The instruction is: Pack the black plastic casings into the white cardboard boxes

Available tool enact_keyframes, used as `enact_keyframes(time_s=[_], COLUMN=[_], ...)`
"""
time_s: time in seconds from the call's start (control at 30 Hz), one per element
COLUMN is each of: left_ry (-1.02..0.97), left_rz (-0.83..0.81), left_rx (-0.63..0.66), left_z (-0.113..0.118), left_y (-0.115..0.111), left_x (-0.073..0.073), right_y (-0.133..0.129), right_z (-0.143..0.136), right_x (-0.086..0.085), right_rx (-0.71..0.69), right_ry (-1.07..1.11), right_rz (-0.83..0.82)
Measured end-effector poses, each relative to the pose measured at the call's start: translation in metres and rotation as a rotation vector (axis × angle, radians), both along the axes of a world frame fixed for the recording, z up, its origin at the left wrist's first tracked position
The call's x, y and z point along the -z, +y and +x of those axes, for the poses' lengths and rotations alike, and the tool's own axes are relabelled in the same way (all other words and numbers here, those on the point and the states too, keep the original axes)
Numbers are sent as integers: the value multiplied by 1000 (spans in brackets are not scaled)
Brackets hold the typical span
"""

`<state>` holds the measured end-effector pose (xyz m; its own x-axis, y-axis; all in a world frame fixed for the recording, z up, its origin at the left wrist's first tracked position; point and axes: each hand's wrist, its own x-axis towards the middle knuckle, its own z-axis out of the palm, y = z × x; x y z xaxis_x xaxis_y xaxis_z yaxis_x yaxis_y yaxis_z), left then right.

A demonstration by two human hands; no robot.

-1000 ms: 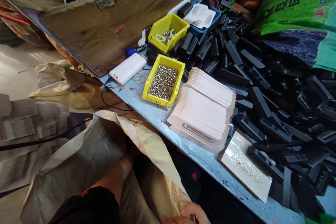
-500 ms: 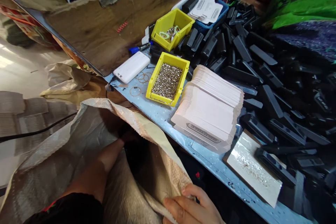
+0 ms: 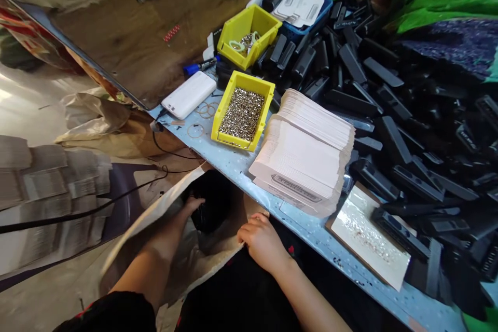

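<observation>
My left hand (image 3: 193, 204) reaches down inside a large pale woven sack (image 3: 151, 207). Its thumb rests against a dark, glossy black mass (image 3: 212, 202) in there, and the other fingers are hidden, seemingly curled round it. What exactly the hand grips I cannot make out. My right hand (image 3: 259, 236) is closed on the near right rim of the sack, beside the table edge. Dark clothing lies just below both forearms.
On the blue table (image 3: 293, 225) stand a yellow bin of small metal pieces (image 3: 243, 111), another yellow bin (image 3: 251, 36), a stack of white cards (image 3: 303, 150) and a white power bank (image 3: 189, 94). Black plastic clipper-like parts (image 3: 392, 135) cover the right. A cable (image 3: 97, 210) crosses at left.
The sack's mouth has dropped and narrowed, showing the floor and stacked cards at left. My right hand has moved up and away along the rim; my left hand shows more clearly against the black mass.
</observation>
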<state>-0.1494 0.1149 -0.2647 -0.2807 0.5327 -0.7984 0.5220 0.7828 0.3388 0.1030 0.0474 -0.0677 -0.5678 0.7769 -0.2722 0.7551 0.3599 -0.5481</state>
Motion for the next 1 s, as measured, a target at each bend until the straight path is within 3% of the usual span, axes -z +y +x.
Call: enact_keyframes(time_s=[0.17,0.3,0.43,0.57,0.63,0.8,0.9,1.0], left_ry=[-116,-210,-285,-373,-396,-417,-405,-365], left_rz=[21,2,102,385,528,791,897,1024], left_rx=[-172,-225,-197,-95,-34,94,134,119], left_z=[-12,-10,6,32,42,51,50,55], left_y=[10,15,2,-21,-27,-27,-28,-28], left_x=[-33,-72,-128,-184,-210,-279,-319,-349], right_y=[0,-7,-23,-28,-20,-1,-4,-8], right_z=[-2,0,4,-4,-12,-32,-48,-69], right_x=[-9,-18,-34,-40,-40,-46,-51,-58], right_rx=[6,41,137,424,480,374,334,338], right_ry=[25,78,276,314,282,378,553,796], right_rz=[-53,-90,-105,-230,-323,-408,-270,-101])
